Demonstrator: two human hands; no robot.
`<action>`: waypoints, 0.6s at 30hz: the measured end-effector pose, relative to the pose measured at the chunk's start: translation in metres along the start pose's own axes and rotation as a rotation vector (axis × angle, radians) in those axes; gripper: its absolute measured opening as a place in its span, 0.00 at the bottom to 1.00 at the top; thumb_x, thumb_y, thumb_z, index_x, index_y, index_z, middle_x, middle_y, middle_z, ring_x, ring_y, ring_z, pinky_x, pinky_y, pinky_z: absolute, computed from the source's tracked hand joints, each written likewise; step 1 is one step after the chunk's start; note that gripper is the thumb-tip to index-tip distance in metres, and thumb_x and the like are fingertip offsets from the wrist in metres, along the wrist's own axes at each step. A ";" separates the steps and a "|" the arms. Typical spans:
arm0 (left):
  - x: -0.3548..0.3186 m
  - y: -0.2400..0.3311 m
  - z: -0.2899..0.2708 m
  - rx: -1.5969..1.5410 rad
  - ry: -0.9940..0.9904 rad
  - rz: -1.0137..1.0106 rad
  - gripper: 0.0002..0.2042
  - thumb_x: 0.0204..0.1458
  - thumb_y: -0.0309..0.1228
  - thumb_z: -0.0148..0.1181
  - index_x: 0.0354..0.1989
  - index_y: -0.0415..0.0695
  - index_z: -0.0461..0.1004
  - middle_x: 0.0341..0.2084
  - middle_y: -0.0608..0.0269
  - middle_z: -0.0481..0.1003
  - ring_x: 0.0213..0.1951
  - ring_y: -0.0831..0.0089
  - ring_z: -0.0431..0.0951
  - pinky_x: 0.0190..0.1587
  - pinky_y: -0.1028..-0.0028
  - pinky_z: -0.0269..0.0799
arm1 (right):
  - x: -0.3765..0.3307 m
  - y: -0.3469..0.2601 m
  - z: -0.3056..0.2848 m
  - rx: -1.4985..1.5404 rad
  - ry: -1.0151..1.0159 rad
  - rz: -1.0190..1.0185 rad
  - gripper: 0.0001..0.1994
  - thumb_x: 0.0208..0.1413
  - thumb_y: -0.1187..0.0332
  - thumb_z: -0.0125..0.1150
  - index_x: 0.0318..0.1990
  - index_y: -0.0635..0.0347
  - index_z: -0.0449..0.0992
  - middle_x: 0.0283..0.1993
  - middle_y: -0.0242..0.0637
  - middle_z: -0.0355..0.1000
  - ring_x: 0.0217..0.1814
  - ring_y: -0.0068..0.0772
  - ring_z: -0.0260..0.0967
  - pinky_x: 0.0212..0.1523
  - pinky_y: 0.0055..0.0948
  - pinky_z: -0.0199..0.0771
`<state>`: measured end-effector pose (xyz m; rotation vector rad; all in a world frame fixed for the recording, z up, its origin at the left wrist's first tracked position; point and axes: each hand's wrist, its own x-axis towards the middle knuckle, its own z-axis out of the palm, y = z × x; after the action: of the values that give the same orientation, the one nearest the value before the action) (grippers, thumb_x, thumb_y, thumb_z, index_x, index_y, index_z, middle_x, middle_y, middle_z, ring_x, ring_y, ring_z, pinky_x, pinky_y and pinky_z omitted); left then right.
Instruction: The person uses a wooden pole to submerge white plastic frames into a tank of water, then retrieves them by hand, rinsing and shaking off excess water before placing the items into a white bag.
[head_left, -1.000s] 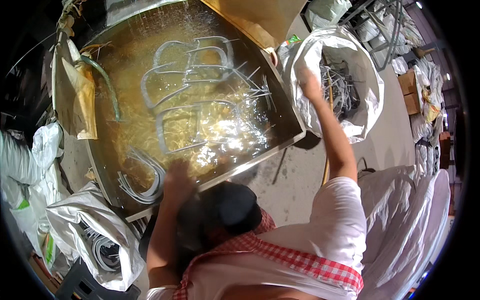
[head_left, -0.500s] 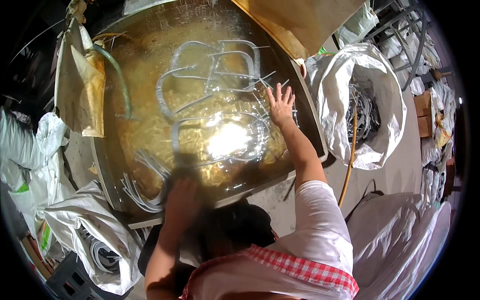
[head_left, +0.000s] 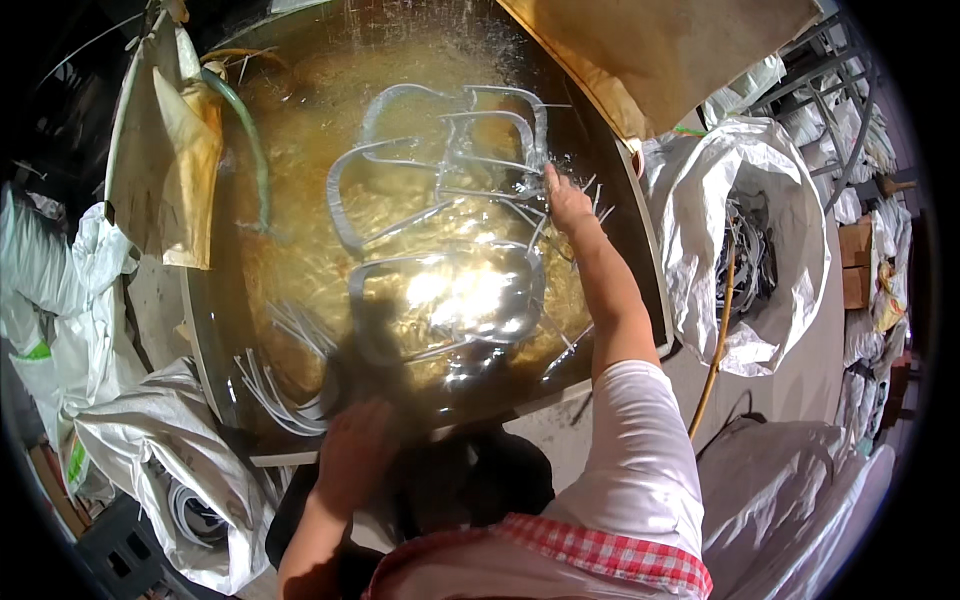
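— What is in front of you?

— A big metal tank [head_left: 215, 330] of murky yellow-brown water fills most of the view. White sacks flank it: one at its right edge [head_left: 790, 215] holds dark bent pieces, another sits at its near-left corner [head_left: 150, 460]. A green hose [head_left: 255, 150] drops in at the far-left edge.

— And the pale loops?

— The looped strips [head_left: 440, 170] lie under the water, from the middle toward the far edge, overlapping. They look light, springy and slick when wet; you would do best to grip a straight run rather than a bend.

— Your hands?

— Your right hand [head_left: 565, 200] reaches into the water, fingers closed on the loops' right ends. Your left hand [head_left: 350, 450] rests at the near edge, fingers bent over it; I cannot tell whether it holds the loose strip ends [head_left: 275, 395] beside it.
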<state>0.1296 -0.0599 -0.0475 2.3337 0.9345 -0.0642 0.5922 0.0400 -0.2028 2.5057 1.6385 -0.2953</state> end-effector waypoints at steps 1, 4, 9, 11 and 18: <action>0.000 0.001 -0.002 -0.013 -0.014 -0.004 0.25 0.38 0.28 0.61 0.49 0.38 0.65 0.48 0.49 0.66 0.49 0.53 0.65 0.52 0.61 0.59 | -0.002 0.005 0.008 0.047 0.014 0.004 0.25 0.50 0.72 0.45 0.58 0.55 0.50 0.51 0.50 0.61 0.48 0.52 0.65 0.46 0.43 0.68; -0.001 0.001 -0.005 -0.033 -0.018 -0.004 0.25 0.39 0.28 0.61 0.49 0.37 0.64 0.47 0.49 0.66 0.49 0.53 0.66 0.51 0.62 0.60 | -0.024 0.011 0.015 0.168 0.062 0.009 0.10 0.52 0.71 0.41 0.42 0.61 0.60 0.47 0.55 0.63 0.43 0.56 0.67 0.42 0.47 0.68; -0.005 -0.001 0.003 -0.001 0.017 -0.012 0.25 0.40 0.30 0.60 0.50 0.39 0.64 0.48 0.50 0.66 0.49 0.55 0.66 0.51 0.62 0.61 | -0.059 0.014 -0.004 0.259 0.211 -0.073 0.10 0.51 0.76 0.41 0.42 0.62 0.61 0.40 0.58 0.65 0.38 0.59 0.68 0.39 0.45 0.69; -0.004 0.002 0.003 -0.017 -0.035 -0.028 0.25 0.41 0.30 0.60 0.50 0.39 0.64 0.48 0.50 0.66 0.49 0.55 0.66 0.51 0.62 0.61 | -0.069 0.016 -0.016 0.367 0.301 -0.095 0.10 0.51 0.77 0.41 0.42 0.63 0.61 0.36 0.59 0.67 0.37 0.59 0.67 0.38 0.44 0.69; 0.006 0.006 0.008 0.025 -0.156 -0.100 0.24 0.42 0.33 0.59 0.50 0.40 0.64 0.47 0.49 0.68 0.48 0.53 0.67 0.49 0.60 0.63 | -0.129 -0.001 -0.082 0.501 0.494 -0.182 0.09 0.54 0.68 0.44 0.39 0.64 0.62 0.32 0.54 0.68 0.34 0.57 0.67 0.34 0.46 0.66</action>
<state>0.1395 -0.0647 -0.0524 2.2663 0.9763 -0.2957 0.5482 -0.0566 -0.0923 2.9720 2.2207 -0.1159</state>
